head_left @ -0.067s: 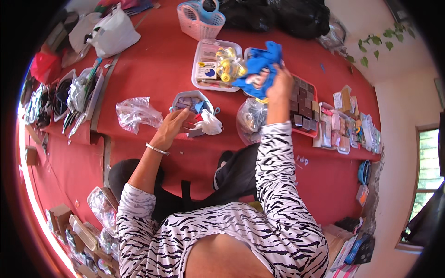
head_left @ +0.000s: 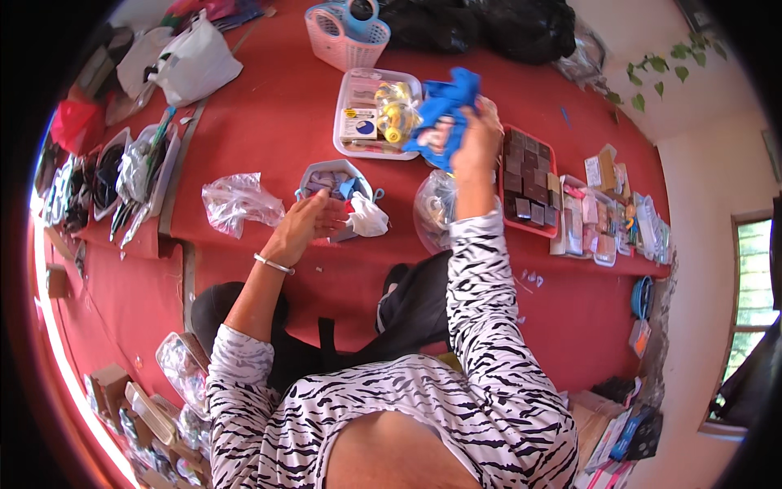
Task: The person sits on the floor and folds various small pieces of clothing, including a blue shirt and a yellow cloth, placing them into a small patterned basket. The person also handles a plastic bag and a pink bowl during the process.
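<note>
My right hand [head_left: 477, 145] grips a crumpled blue cloth [head_left: 446, 102] with a pale printed patch, held up over the far middle of the red surface. Part of a white tray beneath is hidden by it. My left hand [head_left: 309, 222] has its fingers stretched out and holds nothing visible. It hovers at the near left side of a small light-blue basket [head_left: 336, 165] with folded greyish and blue cloth inside. A white cloth [head_left: 368, 216] hangs over that basket's near right rim.
A white tray [head_left: 340, 130] holds boxes and a bag of yellow items. Right of my arm are a clear round bag [head_left: 433, 213] and a red tray [head_left: 554, 167] of dark boxes. A clear plastic bag [head_left: 242, 204] lies left; a woven basket [head_left: 346, 50] stands behind.
My right hand has moved slightly left with the blue cloth. My left hand stays near the light-blue basket, its fingers a little straighter.
</note>
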The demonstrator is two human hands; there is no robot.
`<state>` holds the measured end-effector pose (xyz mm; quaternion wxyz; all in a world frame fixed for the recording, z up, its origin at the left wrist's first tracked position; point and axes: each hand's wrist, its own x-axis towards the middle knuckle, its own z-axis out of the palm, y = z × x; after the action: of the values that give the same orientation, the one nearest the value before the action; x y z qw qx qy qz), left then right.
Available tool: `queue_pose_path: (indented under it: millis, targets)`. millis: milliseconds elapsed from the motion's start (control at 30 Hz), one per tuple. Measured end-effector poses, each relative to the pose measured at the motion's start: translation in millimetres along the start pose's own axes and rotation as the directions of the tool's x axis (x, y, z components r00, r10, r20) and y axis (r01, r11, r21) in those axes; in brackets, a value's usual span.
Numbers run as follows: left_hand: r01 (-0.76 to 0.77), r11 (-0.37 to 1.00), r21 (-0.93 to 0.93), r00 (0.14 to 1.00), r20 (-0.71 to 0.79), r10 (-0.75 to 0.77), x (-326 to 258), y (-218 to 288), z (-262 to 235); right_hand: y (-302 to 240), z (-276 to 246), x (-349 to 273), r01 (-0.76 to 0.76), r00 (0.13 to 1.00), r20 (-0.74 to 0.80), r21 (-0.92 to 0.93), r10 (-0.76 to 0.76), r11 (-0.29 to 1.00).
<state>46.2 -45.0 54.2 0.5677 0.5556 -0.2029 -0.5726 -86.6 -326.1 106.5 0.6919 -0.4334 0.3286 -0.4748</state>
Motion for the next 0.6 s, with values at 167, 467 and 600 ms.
queue_pose_path:
  millis: [167,467,600]
  targets:
    - [0.1,0.838,-0.537,0.968,0.248,0.044,2.6,8.0,2.6,20.4,90.3,-110.4,0.024,0.969,0.247,-0.186,0.023,0.982]
    - [-0.337,0.629,-0.701,0.933,-0.159,0.323,7.6,-8.5,-39.7,48.7,100.8,-152.9,0.275,0.799,0.601,-0.385,0.013,0.881]
    - [-0.383,0.642,-0.664,0.912,-0.159,0.378,9.9,-10.0,-37.2,65.9,102.0,-133.0,0.305,0.833,0.552,-0.419,-0.027,0.855]
